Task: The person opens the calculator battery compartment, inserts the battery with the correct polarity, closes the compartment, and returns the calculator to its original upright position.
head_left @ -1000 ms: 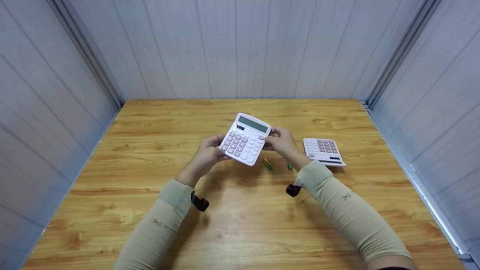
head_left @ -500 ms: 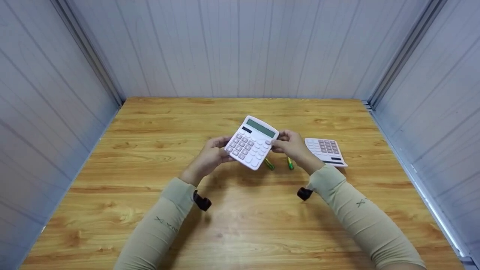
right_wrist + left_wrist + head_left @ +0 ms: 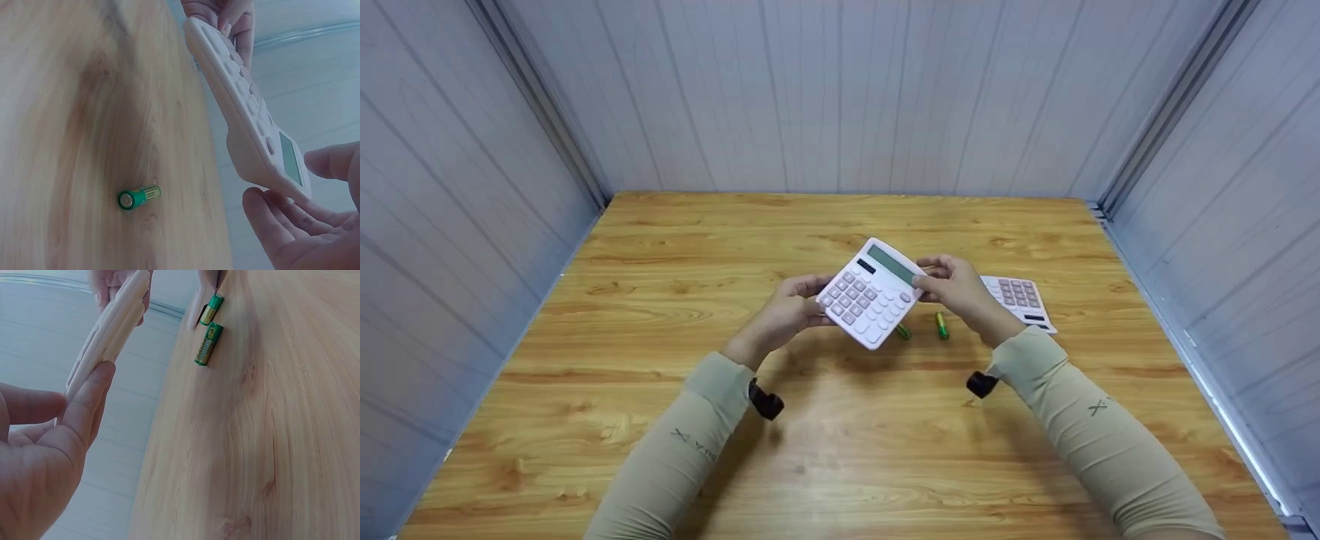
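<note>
A pale pink desk calculator [image 3: 870, 294] is held tilted above the table, keys and grey-green display facing up. My left hand [image 3: 791, 311] pinches its lower left edge, thumb on the key side and fingers behind. At the upper right edge my right hand [image 3: 956, 289] holds it, thumb beside the display [image 3: 291, 160] and fingers under the back. Below lie two green and yellow batteries: one battery [image 3: 942, 325] in full view, the other battery [image 3: 904, 331] partly covered by the calculator in the head view. The left wrist view shows both, with a GP-marked battery [image 3: 208, 344] nearer.
A second pink calculator [image 3: 1020, 294] lies on the wooden table [image 3: 682, 247] to the right, turned the other way and partly hidden by my right hand. Pale panel walls [image 3: 840, 97] close off the back and both sides. Each wrist carries a small black camera.
The calculator has moved right and slightly nearer, turning a little clockwise, with both hands following. My right thumb has shifted up toward the display. The right battery has come into fuller view.
</note>
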The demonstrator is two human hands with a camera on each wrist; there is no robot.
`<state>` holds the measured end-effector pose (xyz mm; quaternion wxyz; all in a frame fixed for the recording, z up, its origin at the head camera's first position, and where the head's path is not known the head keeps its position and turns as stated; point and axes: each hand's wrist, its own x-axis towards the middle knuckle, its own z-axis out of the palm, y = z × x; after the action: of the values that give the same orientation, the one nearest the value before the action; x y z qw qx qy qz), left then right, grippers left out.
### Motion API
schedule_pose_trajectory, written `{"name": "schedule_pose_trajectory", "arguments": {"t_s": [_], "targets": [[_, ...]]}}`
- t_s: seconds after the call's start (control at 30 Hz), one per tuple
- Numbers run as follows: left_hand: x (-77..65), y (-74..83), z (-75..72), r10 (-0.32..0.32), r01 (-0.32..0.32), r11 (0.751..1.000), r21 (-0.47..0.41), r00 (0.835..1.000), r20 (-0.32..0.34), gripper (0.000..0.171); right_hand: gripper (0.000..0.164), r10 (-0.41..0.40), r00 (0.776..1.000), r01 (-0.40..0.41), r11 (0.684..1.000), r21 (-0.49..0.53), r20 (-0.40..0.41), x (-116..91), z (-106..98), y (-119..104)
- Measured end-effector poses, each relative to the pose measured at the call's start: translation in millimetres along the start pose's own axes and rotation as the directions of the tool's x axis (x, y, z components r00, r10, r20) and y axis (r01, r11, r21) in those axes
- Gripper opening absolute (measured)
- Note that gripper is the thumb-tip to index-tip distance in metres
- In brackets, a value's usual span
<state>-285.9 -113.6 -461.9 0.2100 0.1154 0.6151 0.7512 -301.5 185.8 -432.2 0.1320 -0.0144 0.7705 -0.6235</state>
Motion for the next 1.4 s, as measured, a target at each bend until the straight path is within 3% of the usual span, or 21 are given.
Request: {"name": "schedule_pose_trajectory", "arguments": {"t_s": [0.47, 0.63, 0.87, 1.03, 1.23, 1.3, 1.4], "targets": [[-5.0, 2.7, -0.1, -0.019, 0.020, 1.000, -0.006, 0.991, 0.130, 0.060, 0.043, -0.019, 0.988, 0.039, 0.991, -0.125, 0.156, 1.3, -7.6, -3.6], [-8.0, 3.1, -2.2, -0.016, 0.018, 1.000, -0.013, 0.987, 0.161, 0.059, 0.043, -0.026, 0.970, 0.068, 0.984, -0.165, 0.242, 0.4, -8.8, -3.9], [-10.4, 0.4, -3.7, -0.030, 0.035, 0.999, -0.019, 0.979, 0.202, 0.058, 0.045, -0.051, 0.927, 0.123, 0.977, -0.172, 0.371, -3.2, -11.2, -0.9], [-9.6, -1.1, -2.7, -0.029, 0.044, 0.997, -0.066, 0.977, 0.210, 0.058, 0.049, -0.023, 0.933, 0.087, 0.983, -0.164, 0.359, -7.7, -13.3, -2.2], [-9.3, -1.2, 1.1, -0.024, 0.041, 0.994, -0.098, 0.985, 0.171, 0.058, 0.055, 0.003, 0.948, 0.025, 0.996, -0.084, 0.319, -7.5, -15.4, -0.5], [-10.4, -1.1, 3.1, -0.006, 0.017, 0.997, -0.070, 0.989, 0.151, 0.060, 0.055, 0.013, 0.955, 0.009, 0.997, -0.072, 0.297, -7.2, -16.8, 0.3], [-13.1, -0.6, 6.9, 0.042, -0.048, 0.998, 0.042, 0.991, 0.130, 0.065, 0.055, 0.040, 0.965, -0.021, 0.997, -0.076, 0.258, -7.3, -18.9, 0.9]]}}
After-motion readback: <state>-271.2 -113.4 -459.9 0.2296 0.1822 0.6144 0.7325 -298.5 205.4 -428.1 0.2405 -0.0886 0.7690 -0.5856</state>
